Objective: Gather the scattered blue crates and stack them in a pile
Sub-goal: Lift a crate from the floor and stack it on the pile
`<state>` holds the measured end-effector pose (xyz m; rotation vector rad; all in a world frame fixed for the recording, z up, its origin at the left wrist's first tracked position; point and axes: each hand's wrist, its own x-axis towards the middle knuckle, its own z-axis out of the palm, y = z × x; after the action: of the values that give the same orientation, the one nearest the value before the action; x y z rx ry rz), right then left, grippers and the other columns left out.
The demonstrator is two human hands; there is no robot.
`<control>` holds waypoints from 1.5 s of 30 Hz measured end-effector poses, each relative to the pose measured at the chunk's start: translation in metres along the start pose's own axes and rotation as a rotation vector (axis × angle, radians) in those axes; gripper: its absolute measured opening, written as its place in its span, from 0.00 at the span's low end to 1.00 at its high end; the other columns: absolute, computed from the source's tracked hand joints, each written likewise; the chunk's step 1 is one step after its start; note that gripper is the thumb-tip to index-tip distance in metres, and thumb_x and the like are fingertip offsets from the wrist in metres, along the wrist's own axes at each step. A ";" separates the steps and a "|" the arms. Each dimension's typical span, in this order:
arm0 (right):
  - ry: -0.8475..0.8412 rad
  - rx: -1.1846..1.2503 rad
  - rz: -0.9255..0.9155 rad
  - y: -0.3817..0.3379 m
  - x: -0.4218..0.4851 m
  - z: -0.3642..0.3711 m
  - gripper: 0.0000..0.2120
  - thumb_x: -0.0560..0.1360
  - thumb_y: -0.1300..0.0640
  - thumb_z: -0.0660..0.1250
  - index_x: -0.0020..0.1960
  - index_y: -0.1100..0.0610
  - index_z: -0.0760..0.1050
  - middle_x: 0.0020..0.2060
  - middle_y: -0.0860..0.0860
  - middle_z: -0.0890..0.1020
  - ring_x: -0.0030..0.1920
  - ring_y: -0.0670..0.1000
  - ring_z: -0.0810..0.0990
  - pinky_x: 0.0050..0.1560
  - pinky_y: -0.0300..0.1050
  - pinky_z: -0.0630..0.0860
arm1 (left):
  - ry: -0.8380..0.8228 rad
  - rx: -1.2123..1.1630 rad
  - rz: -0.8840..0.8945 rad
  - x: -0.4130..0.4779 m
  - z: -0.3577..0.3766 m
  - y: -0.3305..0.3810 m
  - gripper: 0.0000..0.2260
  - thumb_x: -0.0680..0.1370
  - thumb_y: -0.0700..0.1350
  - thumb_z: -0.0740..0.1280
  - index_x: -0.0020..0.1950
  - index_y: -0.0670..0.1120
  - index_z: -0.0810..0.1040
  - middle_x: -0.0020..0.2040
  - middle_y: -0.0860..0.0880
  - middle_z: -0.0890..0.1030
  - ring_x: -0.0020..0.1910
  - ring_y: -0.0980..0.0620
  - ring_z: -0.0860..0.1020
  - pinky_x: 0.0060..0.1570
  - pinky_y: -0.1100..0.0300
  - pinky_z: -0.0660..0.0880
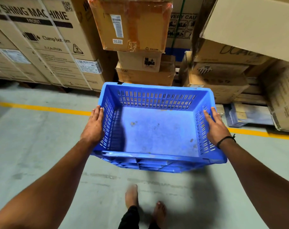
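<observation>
An empty blue crate (154,134) with slotted walls hangs above the floor in front of me, roughly level. My left hand (94,126) grips its left rim, thumb on the top edge and fingers down the outer side. My right hand (215,125) grips the right rim, with the thumb inside the wall and the fingers over the outer edge. A black band circles my right wrist. The crate's floor carries a few dirt marks. No other blue crate shows in this view.
Stacked cardboard boxes (132,25) and a large washing-machine carton (41,42) line the far side, close behind the crate. A yellow floor line (41,108) runs across the grey concrete floor (33,154). My bare feet (132,195) stand below the crate.
</observation>
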<state>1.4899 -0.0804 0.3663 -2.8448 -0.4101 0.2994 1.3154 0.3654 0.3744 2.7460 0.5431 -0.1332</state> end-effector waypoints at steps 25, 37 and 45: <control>0.014 -0.191 -0.069 -0.004 -0.057 -0.005 0.43 0.68 0.25 0.42 0.75 0.48 0.57 0.76 0.57 0.54 0.75 0.64 0.53 0.70 0.64 0.56 | -0.001 0.242 0.022 -0.046 0.003 0.010 0.34 0.78 0.61 0.51 0.77 0.41 0.50 0.78 0.41 0.48 0.77 0.44 0.46 0.74 0.49 0.45; -0.031 -0.180 0.003 -0.013 -0.068 -0.003 0.52 0.63 0.21 0.34 0.76 0.51 0.54 0.77 0.55 0.53 0.75 0.64 0.50 0.73 0.60 0.53 | -0.038 0.255 -0.024 -0.049 -0.005 0.020 0.32 0.80 0.60 0.48 0.77 0.42 0.48 0.78 0.43 0.46 0.77 0.46 0.45 0.75 0.49 0.45; 0.027 -0.051 -0.090 -0.037 -0.095 -0.018 0.44 0.67 0.27 0.44 0.77 0.48 0.49 0.77 0.52 0.49 0.77 0.58 0.47 0.73 0.60 0.51 | 0.104 0.083 -0.017 -0.108 -0.015 0.041 0.32 0.80 0.60 0.49 0.77 0.42 0.50 0.78 0.45 0.52 0.77 0.47 0.48 0.74 0.52 0.45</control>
<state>1.3954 -0.0786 0.4092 -2.8658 -0.5456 0.2360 1.2315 0.2969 0.4179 2.8416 0.6008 -0.0169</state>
